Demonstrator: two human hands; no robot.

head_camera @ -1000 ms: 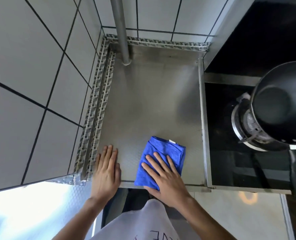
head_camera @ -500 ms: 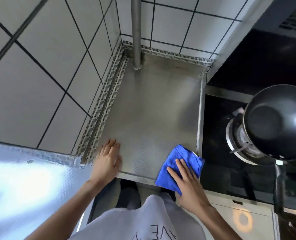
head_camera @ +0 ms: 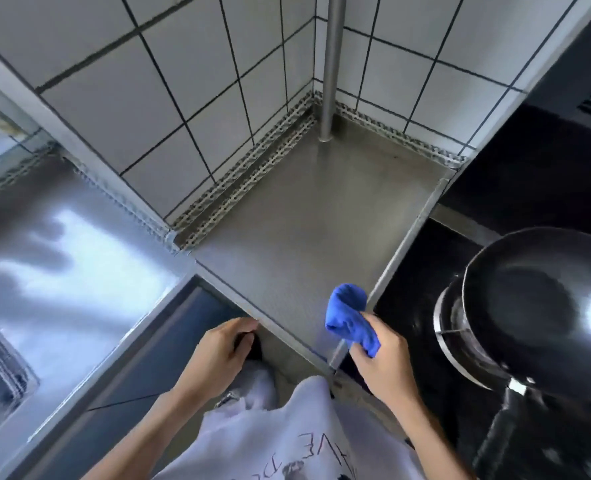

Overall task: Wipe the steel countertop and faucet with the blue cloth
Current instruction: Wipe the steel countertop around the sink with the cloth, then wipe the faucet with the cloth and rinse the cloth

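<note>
Steel countertop [head_camera: 307,230] is set in a white-tiled corner, pipe [head_camera: 332,64] at 12 o'clock | black pan [head_camera: 543,306] on stove at 3 o'clock | blue cloth [head_camera: 351,318] is bunched in right hand [head_camera: 382,358] above counter's front-right edge | left hand [head_camera: 217,358] loosely curled, nothing held.

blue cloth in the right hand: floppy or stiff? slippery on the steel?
Likely floppy: the blue cloth is bunched into a soft wad in the right hand, with no firm edges. Probably light, since a few fingers hold it up. On the steel countertop it should drag rather than skate; its nap looks plush, though dampness can't be judged.
</note>
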